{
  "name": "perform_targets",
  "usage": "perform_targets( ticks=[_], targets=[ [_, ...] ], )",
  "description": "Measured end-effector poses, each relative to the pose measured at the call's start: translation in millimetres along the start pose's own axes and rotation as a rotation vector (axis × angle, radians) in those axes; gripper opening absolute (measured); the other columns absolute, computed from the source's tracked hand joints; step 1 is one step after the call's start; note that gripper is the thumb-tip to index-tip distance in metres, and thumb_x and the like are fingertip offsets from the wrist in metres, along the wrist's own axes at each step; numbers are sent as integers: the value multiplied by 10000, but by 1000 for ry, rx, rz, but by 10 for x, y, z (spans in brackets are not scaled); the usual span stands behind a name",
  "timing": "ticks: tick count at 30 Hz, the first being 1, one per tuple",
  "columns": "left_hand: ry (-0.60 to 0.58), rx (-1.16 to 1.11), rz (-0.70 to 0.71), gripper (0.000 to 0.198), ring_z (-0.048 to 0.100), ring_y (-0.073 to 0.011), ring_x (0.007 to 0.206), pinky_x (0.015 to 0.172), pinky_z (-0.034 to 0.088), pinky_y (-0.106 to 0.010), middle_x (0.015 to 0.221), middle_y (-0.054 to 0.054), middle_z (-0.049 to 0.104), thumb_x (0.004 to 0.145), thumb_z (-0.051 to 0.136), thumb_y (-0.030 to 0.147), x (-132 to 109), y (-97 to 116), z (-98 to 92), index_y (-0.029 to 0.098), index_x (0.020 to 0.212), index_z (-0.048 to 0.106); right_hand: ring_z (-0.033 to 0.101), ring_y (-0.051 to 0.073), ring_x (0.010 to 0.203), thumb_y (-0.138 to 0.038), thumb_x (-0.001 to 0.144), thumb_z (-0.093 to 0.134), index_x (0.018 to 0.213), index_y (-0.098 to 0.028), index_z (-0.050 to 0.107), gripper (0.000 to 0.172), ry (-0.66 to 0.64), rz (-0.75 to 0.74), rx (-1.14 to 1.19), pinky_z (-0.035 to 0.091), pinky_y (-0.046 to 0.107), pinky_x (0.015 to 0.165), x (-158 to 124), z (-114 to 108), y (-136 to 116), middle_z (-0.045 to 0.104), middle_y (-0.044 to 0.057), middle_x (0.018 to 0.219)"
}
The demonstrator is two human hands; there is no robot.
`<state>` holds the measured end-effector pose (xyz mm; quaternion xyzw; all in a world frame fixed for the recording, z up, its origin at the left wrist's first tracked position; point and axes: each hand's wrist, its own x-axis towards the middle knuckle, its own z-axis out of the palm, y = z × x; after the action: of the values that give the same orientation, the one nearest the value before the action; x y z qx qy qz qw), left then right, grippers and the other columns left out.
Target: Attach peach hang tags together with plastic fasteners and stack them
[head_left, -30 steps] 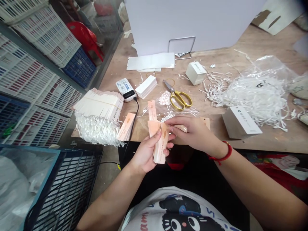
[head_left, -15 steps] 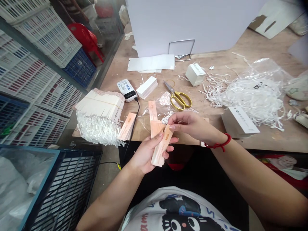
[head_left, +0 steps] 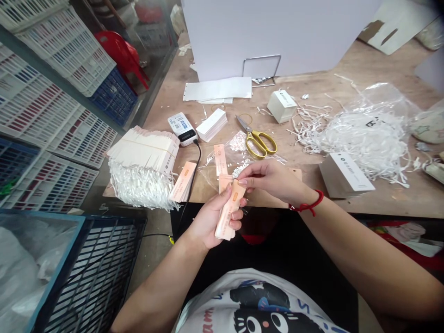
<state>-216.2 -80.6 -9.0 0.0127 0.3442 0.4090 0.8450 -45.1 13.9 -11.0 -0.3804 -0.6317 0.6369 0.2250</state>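
Hands (head_left: 211,222) (head_left: 274,180) on peach paper tags (head_left: 229,210), just past the wooden table edge (head_left: 333,212)

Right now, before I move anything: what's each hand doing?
Left hand: closed, holding peach paper tags.
Right hand: pinching the top end of those tags.

Lower centre: matt peach paper tags (head_left: 229,212), smooth card stock. Centre: scissors (head_left: 262,144), steel blades, glossy gold-yellow handles. Right: clear plastic bag (head_left: 388,99), glossy and creased; shredded paper (head_left: 360,138), matt white. Bench (head_left: 381,206): bare wood, matt, slightly rough. Upper left: white plastic crates (head_left: 65,55), moulded lattice; red plastic chair (head_left: 120,53), glossy.
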Motion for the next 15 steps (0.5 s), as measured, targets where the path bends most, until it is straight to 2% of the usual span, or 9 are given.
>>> perform_targets(
  ticks=[3, 6, 10, 13, 15],
  targets=[
    [79, 56, 43, 314, 536, -55, 509, 400, 383, -130, 914, -105, 697, 972, 584, 401, 17, 22, 7, 133, 1121, 652, 640, 146, 662, -361, 791, 736, 821, -194, 713, 171, -14, -9, -53, 551, 298, 651, 23, -37, 28, 704, 4, 729],
    [127, 171, 113, 323, 647, -98, 584, 408, 427, -146, 1075, -175, 733, 947, 631, 307, 24, 65, 20, 108, 1200, 654, 644, 150, 667, -348, 825, 699, 835, -195, 694, 154, -31, -17, -102, 542, 294, 653, 28, -69, 43, 705, 4, 726],
    [179, 236, 147, 328, 694, -131, 579, 383, 430, -155, 1049, -170, 748, 895, 683, 217, 37, 120, 30, 93, 1197, 653, 681, 183, 723, -302, 855, 644, 904, -193, 722, 143, -47, -17, -203, 548, 319, 695, 29, -96, 52, 747, 30, 789],
    [230, 229, 165, 357, 723, -167, 591, 359, 412, -153, 979, -123, 752, 870, 705, 210, 57, 142, 29, 132, 1212, 640, 700, 202, 765, -250, 846, 628, 890, -209, 753, 139, -17, -38, -378, 537, 317, 706, 41, -117, 41, 764, 28, 818],
    [217, 250, 200, 370, 741, -195, 612, 360, 425, -161, 996, -108, 751, 851, 717, 205, 68, 151, 27, 156, 1211, 645, 698, 200, 764, -241, 845, 626, 878, -213, 757, 138, -7, -47, -440, 524, 306, 694, 49, -127, 34, 767, 24, 822]
  ],
)
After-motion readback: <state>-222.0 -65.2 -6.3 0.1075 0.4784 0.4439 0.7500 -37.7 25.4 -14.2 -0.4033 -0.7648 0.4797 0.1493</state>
